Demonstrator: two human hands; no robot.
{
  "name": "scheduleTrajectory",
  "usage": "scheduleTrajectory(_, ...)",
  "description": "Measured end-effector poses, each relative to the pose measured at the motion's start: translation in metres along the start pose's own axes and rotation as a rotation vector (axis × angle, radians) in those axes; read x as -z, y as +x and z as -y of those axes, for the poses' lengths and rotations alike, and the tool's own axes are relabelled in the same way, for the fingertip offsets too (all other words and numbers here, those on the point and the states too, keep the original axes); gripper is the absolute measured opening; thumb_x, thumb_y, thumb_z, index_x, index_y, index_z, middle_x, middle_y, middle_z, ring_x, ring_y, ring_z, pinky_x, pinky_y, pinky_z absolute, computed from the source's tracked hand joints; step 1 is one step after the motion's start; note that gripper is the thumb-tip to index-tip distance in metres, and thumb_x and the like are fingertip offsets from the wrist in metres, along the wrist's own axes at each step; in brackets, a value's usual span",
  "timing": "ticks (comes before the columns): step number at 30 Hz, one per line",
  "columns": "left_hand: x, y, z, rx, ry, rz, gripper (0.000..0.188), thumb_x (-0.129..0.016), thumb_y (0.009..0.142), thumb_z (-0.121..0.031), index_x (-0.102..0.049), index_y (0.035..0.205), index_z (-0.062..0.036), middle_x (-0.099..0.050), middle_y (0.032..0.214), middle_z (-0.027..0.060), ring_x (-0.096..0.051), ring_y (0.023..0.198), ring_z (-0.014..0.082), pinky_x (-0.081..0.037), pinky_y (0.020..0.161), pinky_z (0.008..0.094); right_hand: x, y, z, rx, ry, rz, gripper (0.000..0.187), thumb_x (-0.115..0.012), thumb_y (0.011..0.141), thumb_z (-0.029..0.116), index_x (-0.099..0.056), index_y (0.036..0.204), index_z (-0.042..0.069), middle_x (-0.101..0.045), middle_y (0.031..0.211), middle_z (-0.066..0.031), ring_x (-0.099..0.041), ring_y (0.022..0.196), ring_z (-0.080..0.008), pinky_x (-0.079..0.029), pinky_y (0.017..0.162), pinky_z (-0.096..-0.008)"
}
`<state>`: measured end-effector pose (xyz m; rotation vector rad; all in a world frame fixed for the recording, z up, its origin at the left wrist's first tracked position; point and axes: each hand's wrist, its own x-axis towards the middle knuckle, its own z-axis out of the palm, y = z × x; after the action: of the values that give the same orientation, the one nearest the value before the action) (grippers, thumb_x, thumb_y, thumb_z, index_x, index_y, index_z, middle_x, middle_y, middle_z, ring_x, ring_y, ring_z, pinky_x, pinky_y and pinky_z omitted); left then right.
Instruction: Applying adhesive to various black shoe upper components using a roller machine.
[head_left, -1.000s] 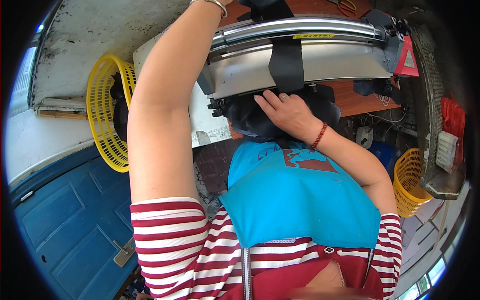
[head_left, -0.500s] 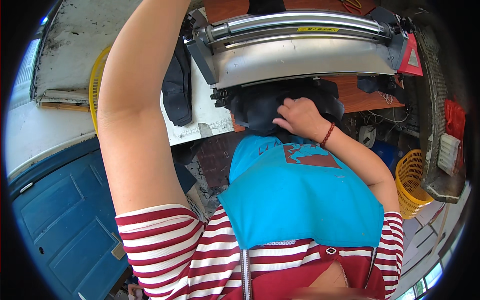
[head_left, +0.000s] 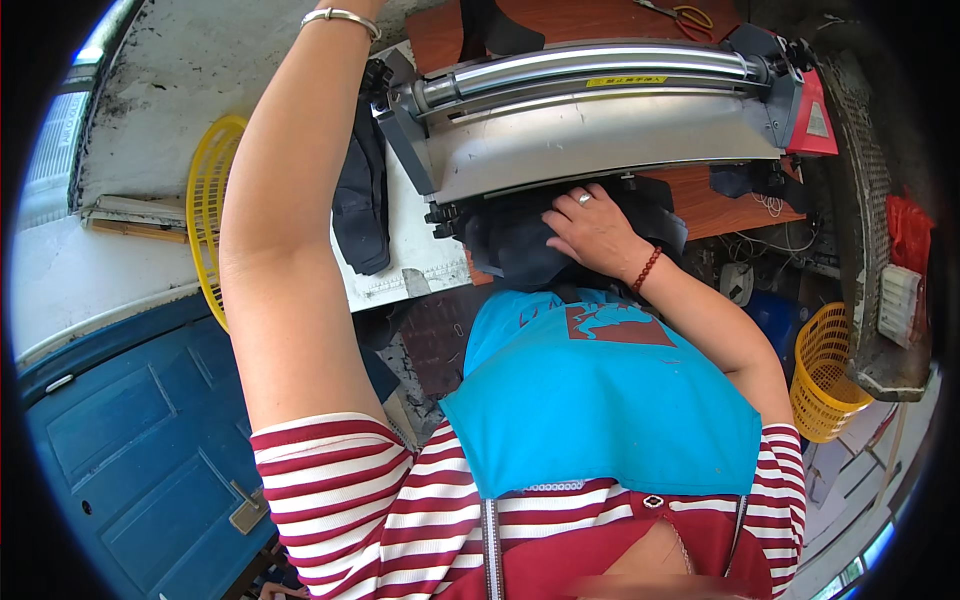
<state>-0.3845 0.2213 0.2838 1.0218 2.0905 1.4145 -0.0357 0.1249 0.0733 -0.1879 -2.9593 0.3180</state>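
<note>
My right hand [head_left: 597, 227] lies on a pile of black flexible cut pieces [head_left: 510, 235] at the front of a metal roller machine [head_left: 600, 130]. Its fingers are extended and somewhat apart, with the fingertips resting on the top piece; a ring and a red bead bracelet show. Raised past the machine's left end, my left arm runs out of the upper edge. A silver bangle circles its wrist, while the hand itself is outside the picture. Between that arm and the machine, more black pieces [head_left: 361, 210] lie stacked on a white board [head_left: 400, 285].
A yellow basket [head_left: 205, 200] is partly behind my left arm. Orange-handled scissors [head_left: 690, 18] and another black piece [head_left: 497, 30] lie beyond the machine. At right are a yellow bin [head_left: 815, 385], loose cables and a worn ledge [head_left: 885, 375]. A blue door [head_left: 140, 440] stands lower left.
My right hand has shifted slightly left and up over the black pile, its fingers stretching forward. The view has shifted, bringing my left wrist's bangle and more of the scissors into sight.
</note>
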Motion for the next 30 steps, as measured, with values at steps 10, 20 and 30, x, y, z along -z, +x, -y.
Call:
scheduleTrajectory(10,0.001,0.023,0.023,-0.162,0.148,-0.04,0.039,-0.042,0.086,0.007,-0.068,0.111,-0.0095,-0.066,0.094,0.0129,-0.064,0.065,0.0249,-0.054,0.047,0.0382,-0.001,0.001,-0.003,0.11,0.091,-0.198,0.017,-0.075,0.085,0.023,-0.064,0.092,0.013,-0.062,0.1,-0.0051,-0.061,0.098,-0.0216,-0.046,0.09,-0.0386)
scheduleTrajectory(20,-0.04,0.0,0.058,-0.653,0.709,0.133,0.028,-0.054,0.089,0.0,-0.076,0.103,-0.0108,-0.068,0.119,0.018,-0.07,0.09,0.0362,-0.056,0.082,0.045,0.08,-0.008,-0.027,-0.635,1.079,-0.31,0.023,-0.066,0.097,0.01,-0.062,0.118,0.003,-0.065,0.071,-0.0026,-0.058,0.067,-0.0096,-0.048,0.066,-0.026)
scheduleTrajectory(30,-0.076,-0.03,0.107,0.022,0.605,0.685,0.045,-0.065,0.084,-0.039,-0.074,0.086,0.0052,-0.073,0.089,0.024,-0.069,0.086,0.0357,-0.051,0.081,0.0412,0.065,0.046,-0.073,-0.75,1.02,-0.327,0.016,-0.065,0.097,0.009,-0.066,0.111,0.002,-0.068,0.084,-0.0023,-0.06,0.073,-0.0061,-0.049,0.069,-0.0241)
